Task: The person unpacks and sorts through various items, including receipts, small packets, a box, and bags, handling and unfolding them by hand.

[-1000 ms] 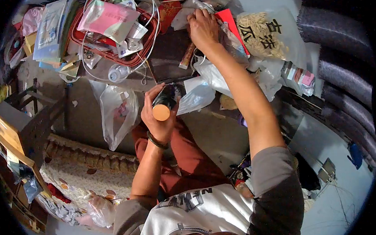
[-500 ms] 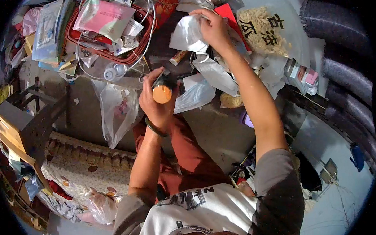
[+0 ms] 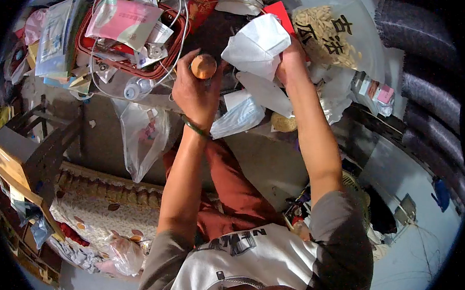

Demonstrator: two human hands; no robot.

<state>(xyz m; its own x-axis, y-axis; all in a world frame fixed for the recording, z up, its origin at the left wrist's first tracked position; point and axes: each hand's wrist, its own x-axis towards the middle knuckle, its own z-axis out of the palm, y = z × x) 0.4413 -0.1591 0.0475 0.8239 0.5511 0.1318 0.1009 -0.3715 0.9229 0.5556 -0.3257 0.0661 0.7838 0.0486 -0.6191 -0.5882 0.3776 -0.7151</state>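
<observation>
My left hand (image 3: 196,97) is wrapped round an upright cylindrical object with a round orange-brown top (image 3: 203,66); its lower part is hidden. In my right hand (image 3: 292,60) is a crumpled white paper or cloth piece (image 3: 259,44), gripped at its right edge. A white plastic piece (image 3: 264,94) lies below that hand. Between my two forearms rests a light blue face mask (image 3: 239,117). Just beyond my right hand a red card (image 3: 280,17) sticks up beside a clear bag of pale seeds (image 3: 323,35).
A red-brown basket (image 3: 159,71) piled with packets stands at the upper left, with a white cable (image 3: 93,73) looped round it. A clear plastic bag (image 3: 145,141) hangs from the table edge. Small packs (image 3: 374,93) lie at the right.
My left hand has moved up and away from me with the cylindrical object. My right hand has lifted the white piece, which is now spread out more and nearer to me.
</observation>
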